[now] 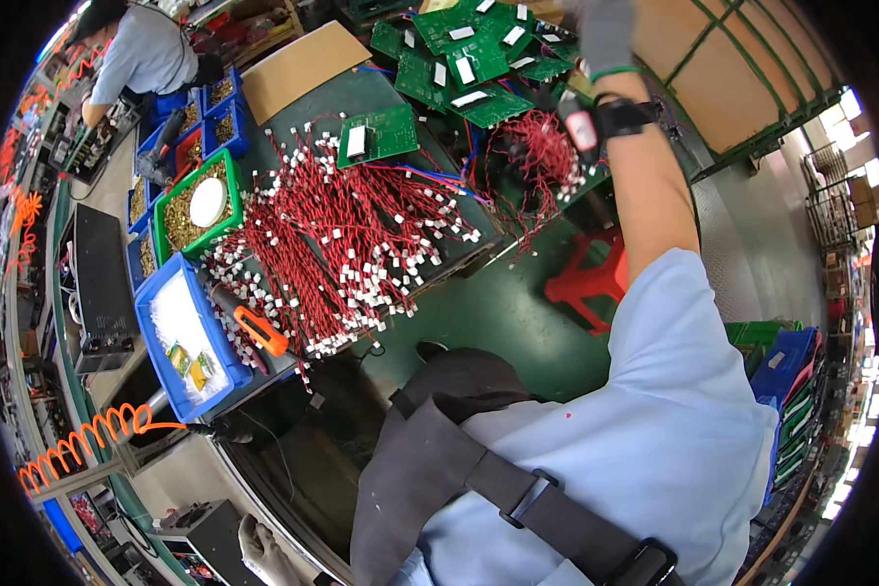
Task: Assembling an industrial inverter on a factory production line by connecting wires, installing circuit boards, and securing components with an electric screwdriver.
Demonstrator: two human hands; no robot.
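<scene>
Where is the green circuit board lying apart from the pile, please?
In the head view, the lone board is above and slightly left of centre, at the far end of the red wires, just below the pile of boards.

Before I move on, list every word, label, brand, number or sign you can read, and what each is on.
No text is readable.
Piled green circuit boards: any print is too small.
Yellow packet in the blue bin: too small.
Red-and-white object beside the black wristband: any marking is too small or blurred.
</scene>
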